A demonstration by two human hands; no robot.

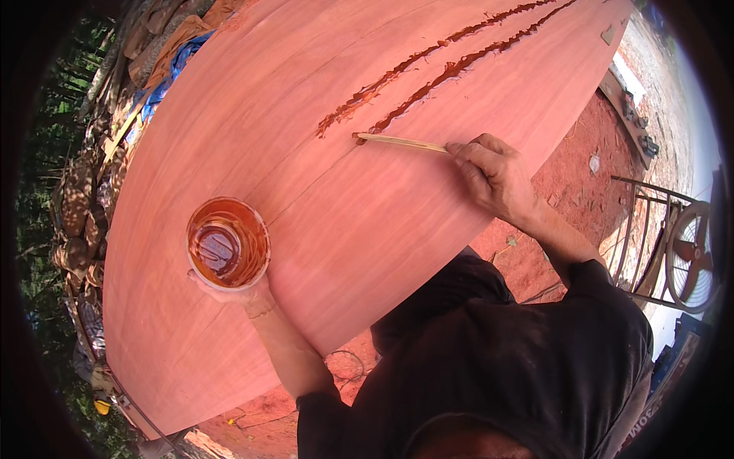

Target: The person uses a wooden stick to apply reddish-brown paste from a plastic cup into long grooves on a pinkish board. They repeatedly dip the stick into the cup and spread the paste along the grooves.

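A: What is the right hand [495,177] doing?

B: Its fingers are pinched shut on the near end of a thin pale stick [400,141]. The stick runs out leftward from the hand, and its far tip touches the slab [321,229] at the end of a dark, wet-looking crack [428,80].

A: And the left hand [229,291]?

B: It is closed under a cup [228,242], holding it from below with the mouth facing up. The cup looks clear and holds an amber liquid, with streaks on its inner wall. It hangs over the slab, well apart from the stick.

A: How would those two handle?

B: The stick looks light and a bit springy, so I'd judge a grip at the very end gives reach but little force. The cup seems thin-walled and likely slick with liquid; cradling its base keeps it level.

A: What lies beyond the hands?

B: A second filled crack [390,73] runs beside the first, up and away from the right hand. Past the slab's right edge is red earth [581,183], and farther right a fan [692,256] in a metal frame.
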